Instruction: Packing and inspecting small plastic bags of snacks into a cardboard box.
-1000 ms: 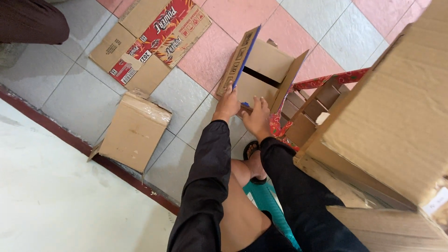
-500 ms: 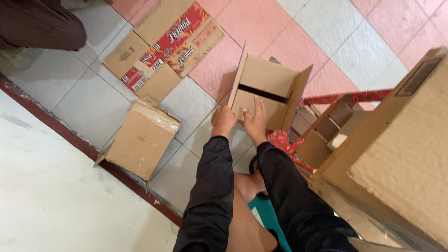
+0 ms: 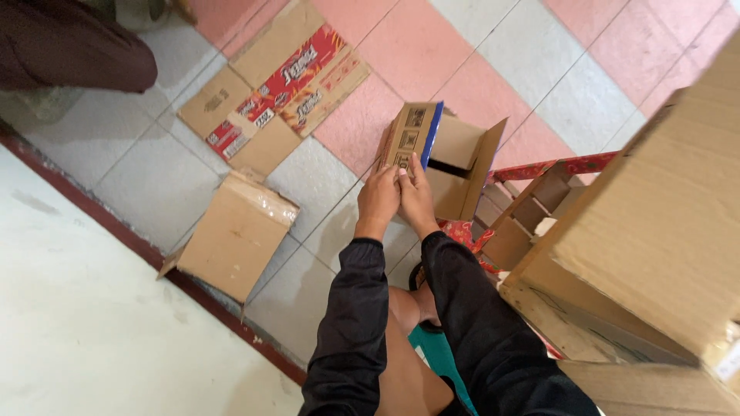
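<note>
**Both hands on the flap of an open carton**

The carton (image 3: pixel 455 166) stands on the tiled floor (image 3: pixel 154 185) just ahead of the person, its mouth open and its inside brown, with a dark slot across the back wall; nothing shows in it. Right of it sits a divider box (image 3: pixel 532 219) split into cardboard cells, with red printed edging; what the cells hold cannot be told.

The raised flap (image 3: pixel 412 139) carries small dark printed squares down its outer face and a blue edge. A flattened carton (image 3: pixel 281 96) with red and orange panels lies farther off to the left. Nearer, a plain brown box (image 3: pixel 231 239) lies by the dark red floor strip. A large brown box (image 3: pixel 663 223) fills the right side.

The left hand (image 3: pixel 378 202) and right hand (image 3: pixel 417 199) sit side by side, touching, fingers closed on the flap's lower end: each grip is narrow, holding cardboard.
</note>
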